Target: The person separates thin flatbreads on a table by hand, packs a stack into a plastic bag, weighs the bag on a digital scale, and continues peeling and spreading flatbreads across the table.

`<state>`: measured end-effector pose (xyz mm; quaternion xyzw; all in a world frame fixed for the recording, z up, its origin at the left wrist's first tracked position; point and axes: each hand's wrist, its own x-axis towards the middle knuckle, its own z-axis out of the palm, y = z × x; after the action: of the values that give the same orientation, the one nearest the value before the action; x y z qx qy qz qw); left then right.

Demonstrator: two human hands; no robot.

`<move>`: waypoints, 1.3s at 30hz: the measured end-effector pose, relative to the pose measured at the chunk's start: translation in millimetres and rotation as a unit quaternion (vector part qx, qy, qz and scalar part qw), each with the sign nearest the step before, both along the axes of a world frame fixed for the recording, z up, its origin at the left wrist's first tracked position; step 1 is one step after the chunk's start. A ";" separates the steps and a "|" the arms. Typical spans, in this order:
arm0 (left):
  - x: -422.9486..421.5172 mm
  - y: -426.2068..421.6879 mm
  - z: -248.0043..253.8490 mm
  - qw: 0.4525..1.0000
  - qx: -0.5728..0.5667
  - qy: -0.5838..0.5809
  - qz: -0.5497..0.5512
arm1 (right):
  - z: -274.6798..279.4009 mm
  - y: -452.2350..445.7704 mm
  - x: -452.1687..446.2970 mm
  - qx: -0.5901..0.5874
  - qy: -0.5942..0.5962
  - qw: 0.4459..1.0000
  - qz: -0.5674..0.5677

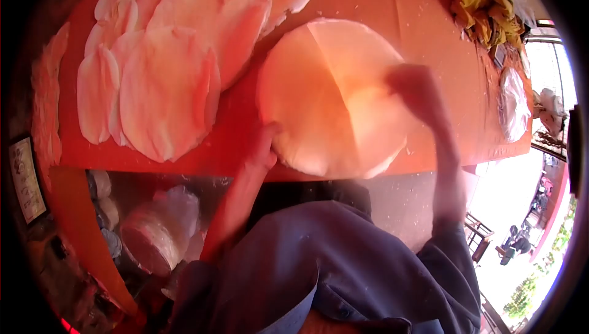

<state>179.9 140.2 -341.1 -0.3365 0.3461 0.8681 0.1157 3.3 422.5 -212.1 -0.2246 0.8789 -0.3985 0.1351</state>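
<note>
A large round pale sheet [319, 101], soft-looking with a slightly ragged edge, lies flat on the red-orange table near its front edge. A straight line between light and shade crosses it. My left hand [268, 145] is closed at the sheet's lower left rim, thumb at the edge, other fingers partly hidden. Over the sheet's right side, my right hand [412, 84] is smeared by motion, so its fingers do not show clearly. To the left, several similar pale sheets [169, 95] overlap in a loose spread.
Crumpled yellow wrapping [485, 9] and a white plastic bundle [514, 104] sit along the table's right side. Below the tabletop [153, 163] on the left stands a clear plastic bag [153, 236] of pale material. Bright daylight enters from the right.
</note>
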 end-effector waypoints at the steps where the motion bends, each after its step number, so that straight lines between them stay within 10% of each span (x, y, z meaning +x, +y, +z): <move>1: 3.1 -1.0 1.1 1.000 0.003 0.004 0.001 | 38.3 1.9 -12.3 0.087 0.034 0.995 -0.046; 9: 52.1 -11.8 15.8 0.996 0.052 0.025 0.068 | 218.7 85.1 -172.5 0.272 0.311 0.908 -0.066; 13: 54.0 -11.1 34.4 0.999 -0.006 0.026 0.041 | 230.3 -4.4 -145.7 0.245 0.688 0.683 -0.017; 15: 55.4 -12.6 33.1 0.998 0.009 0.042 0.038 | 200.3 -45.6 -131.3 0.170 0.637 0.752 0.004; 17: 55.3 -11.7 38.4 0.992 0.081 0.075 0.054 | 124.9 -33.4 -137.6 0.679 0.659 0.317 0.062; 19: 58.9 -13.4 43.9 0.990 0.106 0.080 0.043 | 60.3 -65.2 -118.2 0.405 0.384 0.828 0.056; 21: 56.7 -11.5 57.8 0.987 0.131 0.083 0.031 | -9.5 -64.7 -69.3 0.166 0.421 0.889 0.072; 23: 50.7 -1.1 77.9 0.979 0.147 0.141 0.021 | 9.1 -93.4 6.4 0.057 0.118 0.986 0.103; 25: 45.3 2.8 82.5 0.979 0.079 0.187 -0.017 | 35.8 -109.0 59.5 0.036 -0.109 0.982 0.149; 28: 30.3 11.1 94.2 0.977 -0.025 0.209 -0.027 | 27.4 -105.1 91.3 0.021 -0.002 0.989 0.148; 31: 20.3 13.4 98.7 0.973 -0.046 0.220 -0.044 | 26.9 -89.4 87.0 -0.061 -0.277 0.959 0.026; 36: 20.5 11.5 101.0 0.977 -0.073 0.197 -0.040 | 26.0 -99.9 112.4 -0.016 -0.124 0.987 0.101; 39: 21.1 8.1 93.9 0.980 -0.092 0.169 -0.045 | 20.8 -93.8 107.1 -0.050 -0.271 0.961 -0.006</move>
<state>201.0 148.2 -247.2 -0.1780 0.4539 0.8708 0.0635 110.4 328.7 -191.3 -0.1095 0.7895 -0.4887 0.3547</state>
